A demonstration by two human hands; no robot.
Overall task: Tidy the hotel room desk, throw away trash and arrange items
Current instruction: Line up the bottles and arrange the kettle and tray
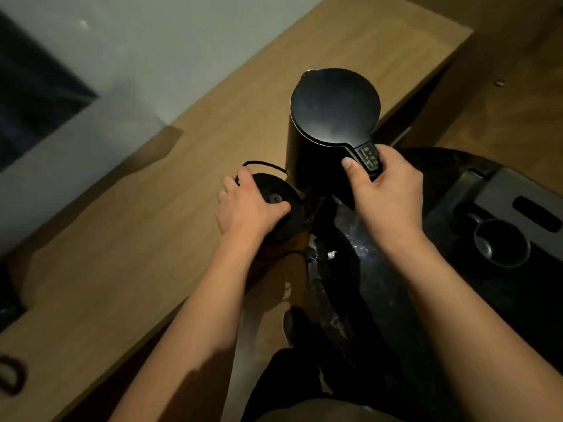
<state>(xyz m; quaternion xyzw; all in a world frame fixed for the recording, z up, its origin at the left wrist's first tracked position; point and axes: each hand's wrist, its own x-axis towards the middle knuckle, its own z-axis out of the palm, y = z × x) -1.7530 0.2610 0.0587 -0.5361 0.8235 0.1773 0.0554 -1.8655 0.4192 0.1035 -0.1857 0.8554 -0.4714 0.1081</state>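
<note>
Black kettle [332,117] w/ matte lid, black round base [281,205] & cord [262,163]; desk [152,223] light-brown woodgrain; wall [137,56] pale grey.

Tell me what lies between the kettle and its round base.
Almost nothing: in the head view the kettle, held by the right hand, stands just beside the base under the left hand; only the base's cord crosses there.
</note>
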